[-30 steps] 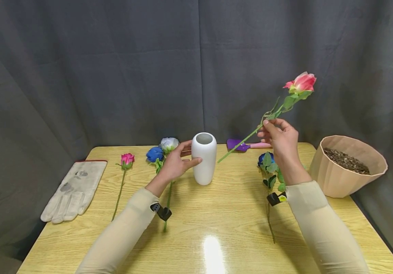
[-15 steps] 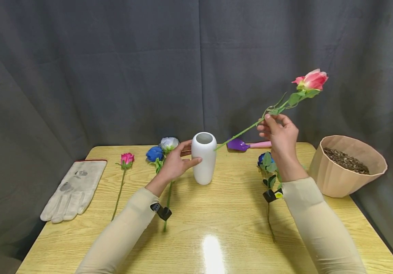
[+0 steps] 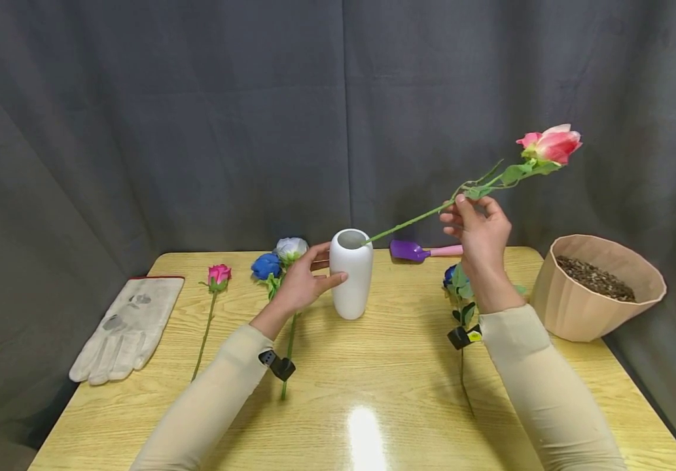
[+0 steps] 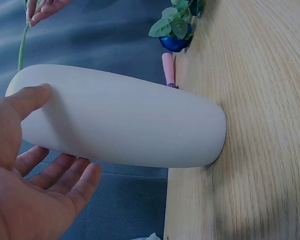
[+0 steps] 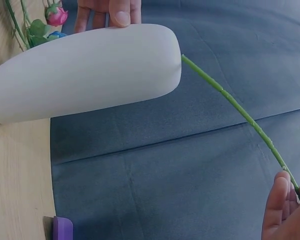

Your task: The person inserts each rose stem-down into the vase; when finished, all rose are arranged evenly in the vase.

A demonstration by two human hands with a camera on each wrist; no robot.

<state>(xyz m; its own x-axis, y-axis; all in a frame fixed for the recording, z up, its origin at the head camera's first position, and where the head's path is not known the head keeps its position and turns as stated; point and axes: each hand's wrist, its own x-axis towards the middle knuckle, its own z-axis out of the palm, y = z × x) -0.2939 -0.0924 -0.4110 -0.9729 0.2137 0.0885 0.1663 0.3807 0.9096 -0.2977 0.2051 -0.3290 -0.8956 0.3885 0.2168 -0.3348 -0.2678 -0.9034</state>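
A white, rounded ceramic vase [image 3: 351,273] stands upright on the wooden worktop [image 3: 373,366], its open mouth up, while a pink rose [image 3: 551,144] on a long green stem slants in the air, bloom high at the right, cut end right at the vase's rim.

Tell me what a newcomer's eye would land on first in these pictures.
First, the pink rose raised high at the right, its long stem pinched by the right hand with the cut end at the mouth of the white vase. The vase stands mid-table, gripped by the left hand. Next, a tan pot of brown granules at the table's right edge.
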